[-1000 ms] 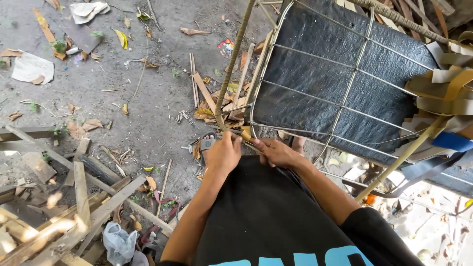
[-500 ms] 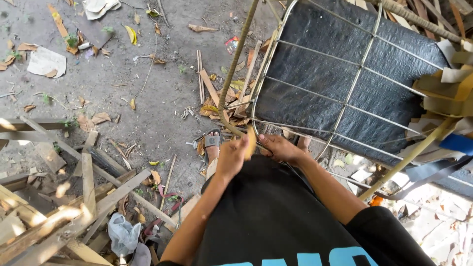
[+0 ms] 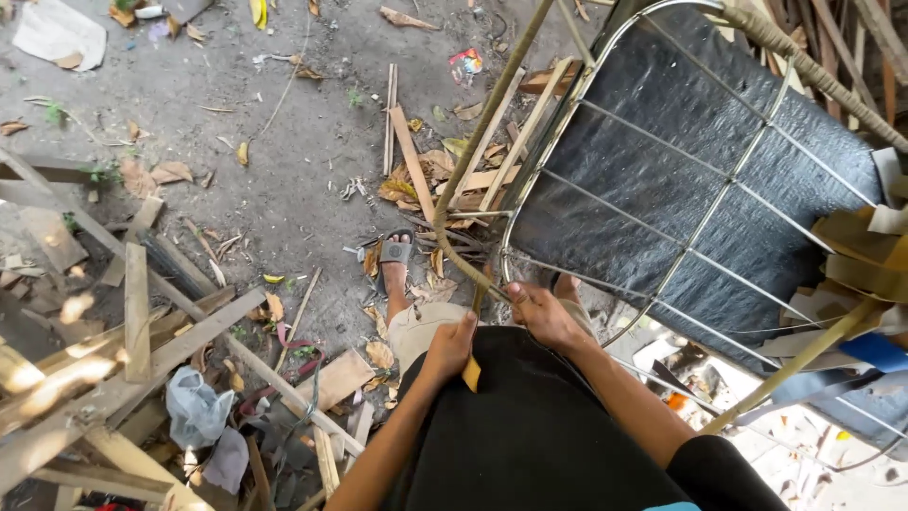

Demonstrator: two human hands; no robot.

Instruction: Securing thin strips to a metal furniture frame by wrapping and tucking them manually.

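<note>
L hand (image 3: 447, 347) pinches a yellow strip end (image 3: 471, 375) at the lap; R hand (image 3: 541, 315) closed on the metal chair frame (image 3: 567, 114) rim where the rattan strand (image 3: 487, 128) bends – wrap looks barely begun, most wire w/ dark mesh (image 3: 662, 180) bare

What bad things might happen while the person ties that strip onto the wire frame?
The right hand presses on the thin metal frame, so a wire end might scratch the fingers. The left hand pulls a bent rattan strip that may spring back or slip from its grip. The foot in an open sandal stands among wood scraps, where a splinter could poke it.
</note>
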